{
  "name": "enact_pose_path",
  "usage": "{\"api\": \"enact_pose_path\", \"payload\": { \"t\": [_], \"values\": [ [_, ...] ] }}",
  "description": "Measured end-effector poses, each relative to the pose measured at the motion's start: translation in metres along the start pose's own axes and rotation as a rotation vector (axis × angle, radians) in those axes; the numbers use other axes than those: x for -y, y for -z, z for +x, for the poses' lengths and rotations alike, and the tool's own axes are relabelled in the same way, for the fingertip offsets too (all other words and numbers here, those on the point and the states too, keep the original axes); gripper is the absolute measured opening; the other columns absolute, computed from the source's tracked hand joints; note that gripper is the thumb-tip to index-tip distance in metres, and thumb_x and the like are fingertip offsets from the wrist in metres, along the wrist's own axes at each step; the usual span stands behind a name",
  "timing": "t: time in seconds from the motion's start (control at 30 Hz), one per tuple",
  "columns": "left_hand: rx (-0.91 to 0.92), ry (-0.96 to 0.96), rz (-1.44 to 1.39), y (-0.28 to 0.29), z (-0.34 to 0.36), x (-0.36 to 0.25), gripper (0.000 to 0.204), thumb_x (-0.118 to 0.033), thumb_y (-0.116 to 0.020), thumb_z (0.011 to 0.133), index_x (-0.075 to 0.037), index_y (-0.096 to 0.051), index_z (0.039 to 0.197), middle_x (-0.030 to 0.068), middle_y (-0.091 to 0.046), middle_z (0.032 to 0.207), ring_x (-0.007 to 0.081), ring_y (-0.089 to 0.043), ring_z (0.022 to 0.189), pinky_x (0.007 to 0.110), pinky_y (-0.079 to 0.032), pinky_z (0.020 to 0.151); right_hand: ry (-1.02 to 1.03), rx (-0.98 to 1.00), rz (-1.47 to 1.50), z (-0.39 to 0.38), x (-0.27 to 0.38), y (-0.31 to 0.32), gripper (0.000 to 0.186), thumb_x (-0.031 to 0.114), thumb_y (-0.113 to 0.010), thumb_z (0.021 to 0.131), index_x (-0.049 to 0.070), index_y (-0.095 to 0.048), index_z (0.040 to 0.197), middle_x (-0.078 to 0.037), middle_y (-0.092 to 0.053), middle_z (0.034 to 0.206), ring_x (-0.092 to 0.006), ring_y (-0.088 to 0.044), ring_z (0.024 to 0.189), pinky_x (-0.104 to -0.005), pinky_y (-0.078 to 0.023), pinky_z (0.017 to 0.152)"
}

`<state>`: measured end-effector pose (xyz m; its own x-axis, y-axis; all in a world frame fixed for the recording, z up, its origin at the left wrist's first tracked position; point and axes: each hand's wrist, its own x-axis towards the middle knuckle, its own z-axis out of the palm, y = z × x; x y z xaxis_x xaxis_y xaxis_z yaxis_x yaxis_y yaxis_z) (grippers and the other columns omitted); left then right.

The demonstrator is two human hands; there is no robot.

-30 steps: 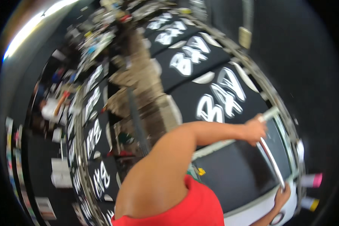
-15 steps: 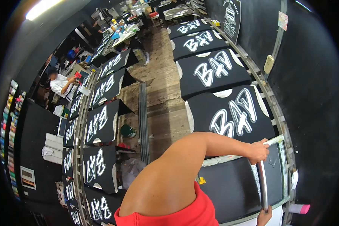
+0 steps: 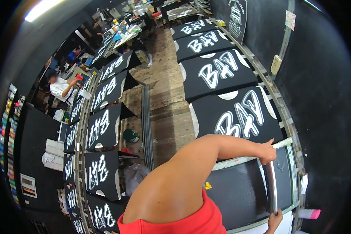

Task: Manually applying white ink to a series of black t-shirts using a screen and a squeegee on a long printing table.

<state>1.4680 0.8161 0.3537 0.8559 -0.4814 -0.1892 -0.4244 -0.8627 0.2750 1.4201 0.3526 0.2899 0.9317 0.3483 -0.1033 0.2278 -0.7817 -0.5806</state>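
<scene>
A screen-printing frame (image 3: 238,160) with pale, paint-smeared edges lies flat at the lower right, its mesh dark. Across the mesh, near the right end, stands a long squeegee (image 3: 273,185) with a shiny metallic bar. My left hand (image 3: 267,152) is closed around its far end, the bare arm reaching over from the left, one finger pointing out along the frame's edge. The near end is gripped by my right hand (image 3: 275,220), partly seen at the lower edge. Dark wet ink shows on the mesh left of the squeegee, beside a small yellow patch (image 3: 208,186).
Black shirts with white lettering (image 3: 238,113) lie on boards beyond the frame and in rows at left. A metal rail (image 3: 279,95) runs along the right wall. A green can (image 3: 131,135) stands between the rows. A person in white (image 3: 60,86) holds something red at far left.
The squeegee has shifted slightly to the right over the mesh, with both my hands still on it. The whole view has moved a little.
</scene>
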Motion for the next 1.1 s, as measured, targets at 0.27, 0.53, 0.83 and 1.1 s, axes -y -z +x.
{"api": "enact_pose_path", "payload": {
  "t": [0.27,0.53,0.83,1.1],
  "values": [
    [0.065,0.003,0.03,0.023,0.008,-0.01,0.048,-0.018,-0.067,0.074,-0.022,-0.074,0.121,0.0122,-0.074,0.105,0.0308,-0.069,0.11,0.073,-0.017,0.117,-0.035,0.027,-0.027,0.022,-0.007,0.014,0.016,-0.001,-0.059,0.075,-0.005,-0.061,0.09,-0.013,-0.051,0.065,-0.0187,-0.045,0.061,-0.0368,-0.041,0.057],
    [0.013,0.01,0.06,0.017,0.014,-0.013,0.053,-0.022,-0.071,0.072,-0.027,-0.073,0.125,0.0108,-0.074,0.104,0.0334,-0.064,0.117,0.07,-0.017,0.118,0.005,-0.063,-0.036,0.026,-0.024,0.005,0.03,-0.001,-0.06,0.075,-0.006,-0.067,0.103,-0.019,-0.065,0.077,-0.0269,-0.058,0.067,-0.0384,-0.05,0.068],
    [0.039,0.021,0.059,0.015,0.018,-0.014,0.052,-0.023,-0.072,0.072,-0.027,-0.073,0.124,0.0104,-0.074,0.105,0.0335,-0.063,0.118,0.07,-0.015,0.12,0.01,-0.055,-0.009,0.029,-0.008,0.013,0.021,0.001,-0.059,0.075,-0.006,-0.063,0.094,-0.019,-0.058,0.071,-0.0266,-0.049,0.063,-0.0402,-0.044,0.063],
    [-0.017,0.023,0.071,0.014,0.018,-0.016,0.047,-0.024,-0.072,0.074,-0.026,-0.074,0.121,0.0098,-0.074,0.105,0.0337,-0.063,0.117,0.07,-0.013,0.12,0.007,-0.091,-0.024,0.031,-0.017,0.014,0.018,0.001,-0.058,0.073,-0.006,-0.059,0.089,-0.014,-0.05,0.067,-0.0236,-0.043,0.061,-0.0392,-0.04,0.06]
  ]
}}
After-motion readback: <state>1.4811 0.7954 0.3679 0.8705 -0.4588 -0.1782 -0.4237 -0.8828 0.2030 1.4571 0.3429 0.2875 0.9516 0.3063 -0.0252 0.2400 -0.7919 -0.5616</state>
